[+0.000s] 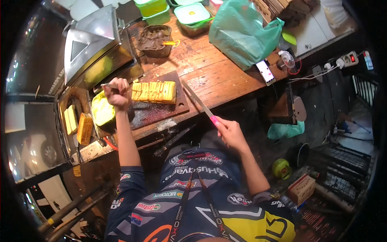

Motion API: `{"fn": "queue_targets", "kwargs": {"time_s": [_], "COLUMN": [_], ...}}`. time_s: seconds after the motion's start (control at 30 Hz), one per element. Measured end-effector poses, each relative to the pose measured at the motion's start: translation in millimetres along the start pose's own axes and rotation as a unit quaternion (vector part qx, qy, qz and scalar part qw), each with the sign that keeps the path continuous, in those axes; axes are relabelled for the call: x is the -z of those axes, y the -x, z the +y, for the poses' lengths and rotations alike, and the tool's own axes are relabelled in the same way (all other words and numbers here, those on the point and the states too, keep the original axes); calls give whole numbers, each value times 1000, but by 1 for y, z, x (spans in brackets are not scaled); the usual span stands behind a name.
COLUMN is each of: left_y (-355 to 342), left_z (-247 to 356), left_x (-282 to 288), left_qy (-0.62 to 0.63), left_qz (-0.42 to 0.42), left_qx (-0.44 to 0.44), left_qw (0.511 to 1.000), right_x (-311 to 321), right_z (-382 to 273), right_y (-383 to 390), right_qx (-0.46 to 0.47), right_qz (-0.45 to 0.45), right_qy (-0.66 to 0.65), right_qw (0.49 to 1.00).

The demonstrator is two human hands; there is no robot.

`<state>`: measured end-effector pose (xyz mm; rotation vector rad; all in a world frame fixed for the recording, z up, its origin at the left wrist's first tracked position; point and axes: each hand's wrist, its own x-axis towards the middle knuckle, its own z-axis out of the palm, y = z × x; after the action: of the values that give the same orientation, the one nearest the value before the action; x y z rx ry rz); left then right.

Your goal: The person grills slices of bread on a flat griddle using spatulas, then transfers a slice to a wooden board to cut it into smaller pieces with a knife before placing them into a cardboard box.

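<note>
My right hand (pixel 229 131) grips a long knife (pixel 198 99) by its pink handle. The blade points up and left over the front edge of the wooden table (pixel 197 60). My left hand (pixel 117 93) is raised beside a block of yellow bread (pixel 154 92), fingers curled in. A small thin greyish thing shows at its fingertips, too little to name. Crosswise cuts run through the bread, which lies on a dark cutting board (pixel 171 111). Just left of my left wrist is a tub of yellow spread (pixel 103 111), partly hidden by the hand.
A metal box (pixel 90 44) with a sloped lid stands at far left. Yellow bread pieces (pixel 84 128) lie below it. Behind the board is a tub of brown spread (pixel 155 42) with a yellow-handled utensil. Green-lidded containers (pixel 192 15) and a green plastic bag (pixel 244 34) stand farther back.
</note>
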<state>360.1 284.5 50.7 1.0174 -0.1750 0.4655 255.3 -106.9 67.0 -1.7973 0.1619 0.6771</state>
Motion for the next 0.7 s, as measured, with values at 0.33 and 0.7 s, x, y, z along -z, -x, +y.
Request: {"fn": "queue_targets", "kwargs": {"time_s": [0.33, 0.7], "left_y": [-8, -9], "left_z": [1, -2], "left_x": [-9, -16], "left_qy": [-113, -159], "left_qz": [11, 45], "left_qx": [-1, -22], "left_qw": [994, 986], "right_x": [6, 39], "right_z": [3, 15], "right_y": [-17, -50], "right_qx": [194, 146], "right_qz": [-37, -51], "right_qy": [49, 34], "right_qw": [979, 987]}}
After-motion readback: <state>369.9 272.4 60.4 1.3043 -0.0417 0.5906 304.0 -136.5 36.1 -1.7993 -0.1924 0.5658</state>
